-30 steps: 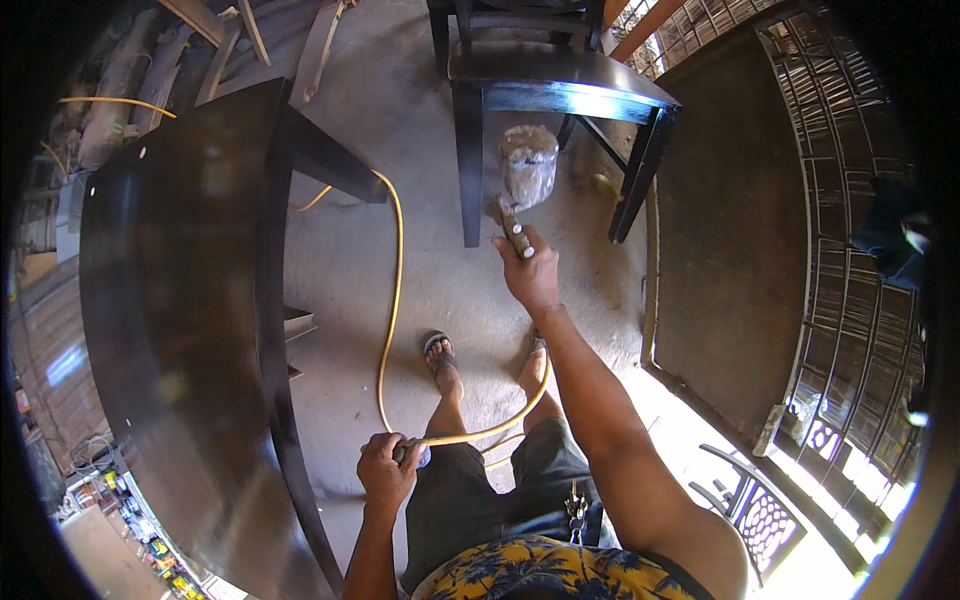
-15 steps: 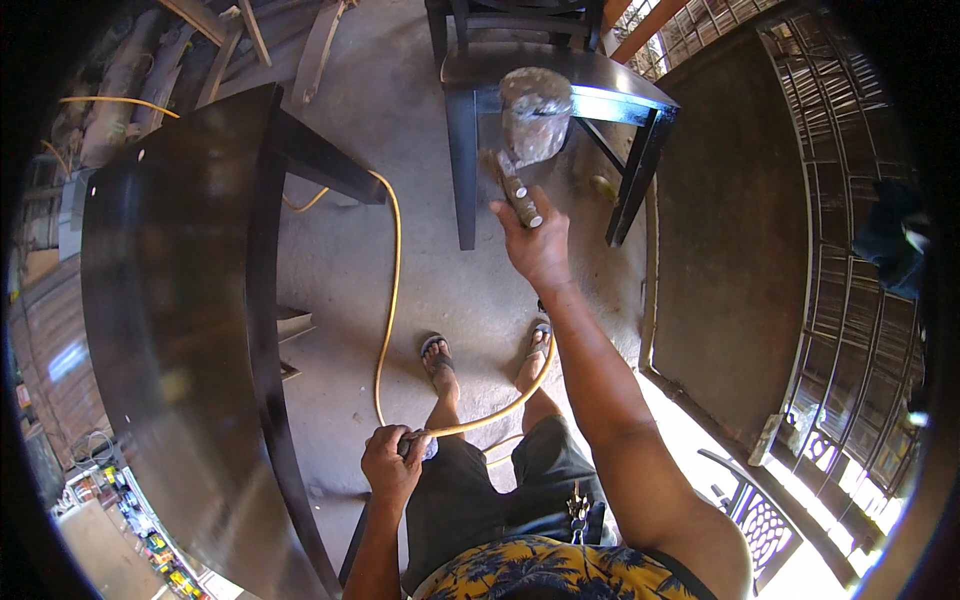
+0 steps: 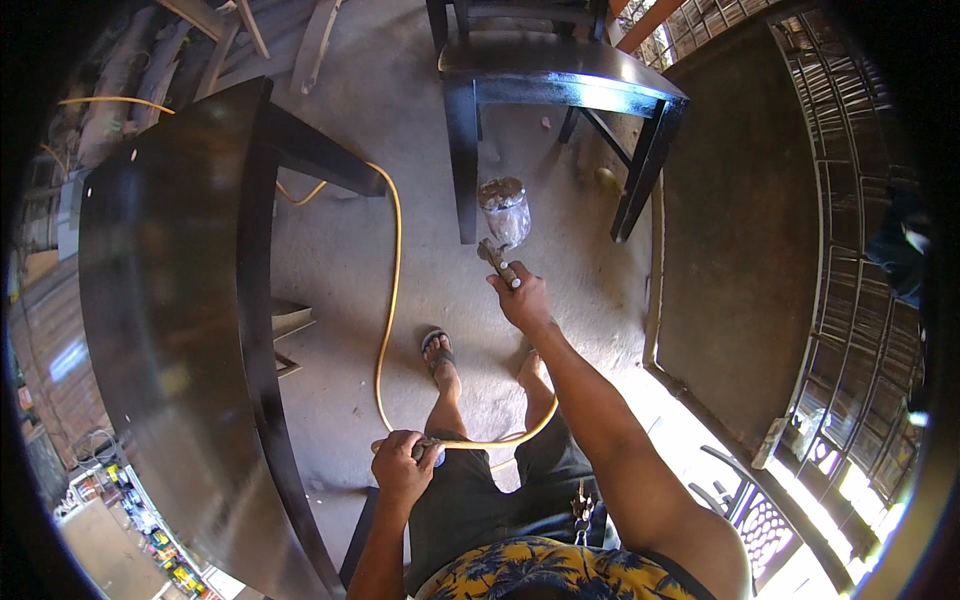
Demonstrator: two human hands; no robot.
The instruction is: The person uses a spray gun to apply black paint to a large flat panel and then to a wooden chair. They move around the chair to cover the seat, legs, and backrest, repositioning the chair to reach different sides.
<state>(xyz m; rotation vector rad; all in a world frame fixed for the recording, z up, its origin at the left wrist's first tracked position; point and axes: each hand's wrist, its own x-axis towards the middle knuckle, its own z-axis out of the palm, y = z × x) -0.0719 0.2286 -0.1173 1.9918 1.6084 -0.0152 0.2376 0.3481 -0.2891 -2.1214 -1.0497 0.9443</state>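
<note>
A paint spray gun (image 3: 505,220) with a smeared cup is gripped by my right hand (image 3: 524,300), its fingers wrapped round the handle. The gun is held out over the floor, in front of the dark, glossy wooden chair (image 3: 565,88) and below its seat. My left hand (image 3: 402,470) is closed round the yellow hose (image 3: 397,260) near my left thigh. A small greyish-blue piece (image 3: 432,455) shows beside its fingers; I cannot make out what it is. The hose loops from the left hand toward my right forearm, where the arm hides it.
A large dark wooden table (image 3: 170,300) fills the left side, one leg (image 3: 325,160) jutting inward. A dark panel (image 3: 735,230) and a barred wall (image 3: 840,200) stand at right. The yellow hose also trails across the floor. Small containers (image 3: 160,540) sit at lower left; a patterned chair (image 3: 755,520) is lower right.
My right hand has brought the spray gun down and back, away from the chair seat toward me. The left hand keeps its hold on the hose, shifted only slightly.
</note>
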